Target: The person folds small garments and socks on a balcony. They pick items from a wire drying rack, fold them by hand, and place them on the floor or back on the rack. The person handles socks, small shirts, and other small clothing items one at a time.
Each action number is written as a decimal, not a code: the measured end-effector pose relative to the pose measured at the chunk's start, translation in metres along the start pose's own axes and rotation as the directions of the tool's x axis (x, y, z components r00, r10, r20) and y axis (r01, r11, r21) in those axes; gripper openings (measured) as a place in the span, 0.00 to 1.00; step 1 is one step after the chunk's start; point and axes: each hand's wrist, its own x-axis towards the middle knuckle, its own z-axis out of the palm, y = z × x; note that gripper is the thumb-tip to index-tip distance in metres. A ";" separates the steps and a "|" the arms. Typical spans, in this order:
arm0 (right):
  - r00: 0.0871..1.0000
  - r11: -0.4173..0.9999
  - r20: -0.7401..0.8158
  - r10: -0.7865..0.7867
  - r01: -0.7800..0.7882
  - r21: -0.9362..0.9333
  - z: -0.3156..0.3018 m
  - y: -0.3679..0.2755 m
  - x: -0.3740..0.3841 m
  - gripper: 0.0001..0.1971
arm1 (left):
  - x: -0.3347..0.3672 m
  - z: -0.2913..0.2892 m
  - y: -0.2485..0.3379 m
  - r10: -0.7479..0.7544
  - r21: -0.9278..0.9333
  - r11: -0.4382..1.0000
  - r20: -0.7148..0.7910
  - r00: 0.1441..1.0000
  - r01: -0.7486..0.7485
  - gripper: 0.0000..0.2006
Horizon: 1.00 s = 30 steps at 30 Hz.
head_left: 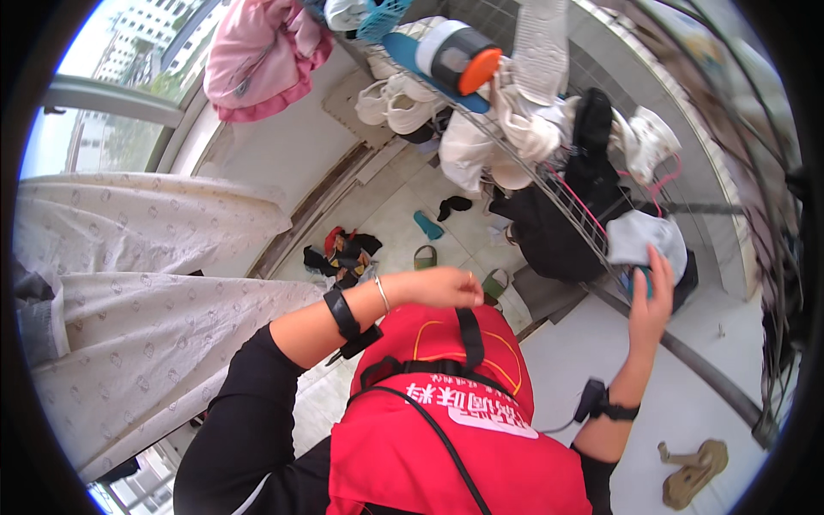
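In the head view, the right hand's (651, 287) fingers spread loosely against the grey cloth (642, 239) at the rack's (577, 210) right end; the left hand's (458, 288) curl inward. A careless push could knock the cloth off the edge.

Daylight shows through a window (116, 142) near a pale patterned curtain (163, 343), a white wall (268, 150) and light floor tiles (392, 184).

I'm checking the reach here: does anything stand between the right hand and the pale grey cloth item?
Nothing visible does: the right hand's fingertips overlap the pale grey cloth item in this view, though contact is unclear. The pink wire lies beyond it.
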 end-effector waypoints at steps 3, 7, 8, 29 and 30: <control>0.991 0.987 -0.032 -0.134 0.136 0.087 -0.015 -0.036 -0.023 0.17 | -0.010 0.011 -0.029 -0.051 -0.188 0.980 0.031 0.998 0.056 0.25; 0.855 0.886 0.353 -0.380 0.227 0.403 0.005 -0.085 -0.040 0.16 | -0.008 0.026 -0.025 0.175 -0.493 0.848 -0.085 0.981 -0.194 0.40; 0.784 0.861 0.459 -0.417 0.178 0.477 0.020 -0.094 -0.041 0.16 | -0.005 0.034 -0.020 0.233 -0.640 0.725 -0.119 0.965 -0.254 0.43; 0.633 0.977 0.760 -0.146 -0.028 0.211 0.075 -0.105 -0.018 0.14 | -0.165 0.114 -0.368 -0.539 -0.513 0.751 -0.840 -0.062 0.415 0.32; 0.651 0.977 0.747 -0.133 -0.040 0.209 0.071 -0.104 -0.014 0.14 | -0.175 0.117 -0.383 -0.618 -0.556 0.649 -0.784 -0.066 0.519 0.33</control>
